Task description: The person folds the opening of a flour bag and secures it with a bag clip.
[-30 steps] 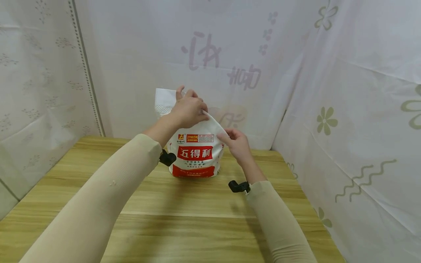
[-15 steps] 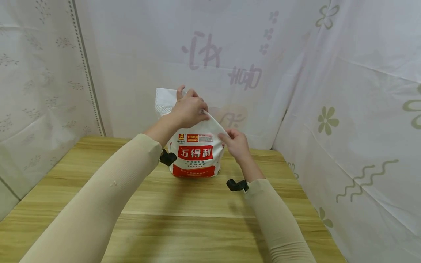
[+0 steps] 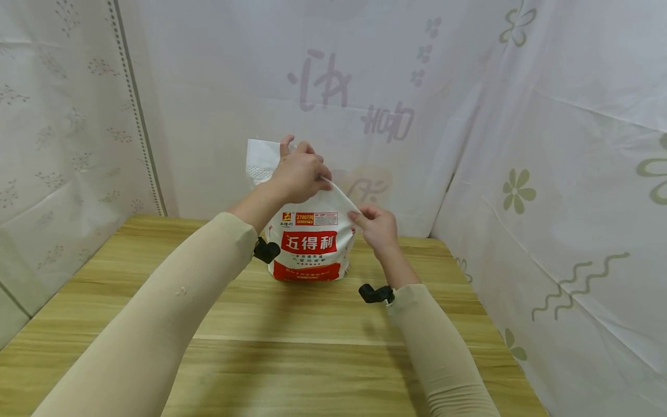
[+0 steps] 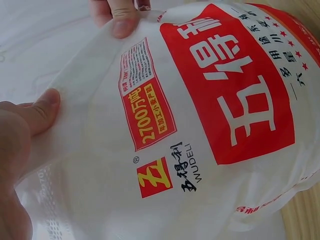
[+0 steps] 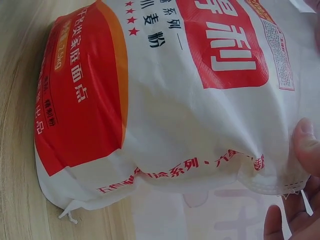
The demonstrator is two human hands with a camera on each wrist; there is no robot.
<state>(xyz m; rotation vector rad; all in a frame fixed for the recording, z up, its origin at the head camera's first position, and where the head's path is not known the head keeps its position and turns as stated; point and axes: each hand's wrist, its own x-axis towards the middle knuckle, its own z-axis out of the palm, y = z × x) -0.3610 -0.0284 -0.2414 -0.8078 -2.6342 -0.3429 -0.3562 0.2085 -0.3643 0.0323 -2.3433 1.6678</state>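
Shifted slightly leftward since the earliest frame at the right wrist: black camera point(image 3: 374, 294). Extended over the wooden table point(image 3: 312, 370): beige sleeves point(image 3: 151, 313). Pinched at top edge by left hand point(image 3: 301, 174), at right upper corner by right hand point(image 3: 378, 230): white-and-red bag point(image 3: 310, 243), standing on the table, partly hidden by left hand. Behind: patterned sheet point(image 3: 234, 87).

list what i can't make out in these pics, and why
Every view: the back of the bag, turned away from the cameras; its contents, hidden by its walls.
Head: part of the bag's upper edge, behind the left hand; the label's fine print, too small.
Left wrist: most of the right hand, cut off by the top edge.
Right wrist: part of the logo, cut off by the top edge.
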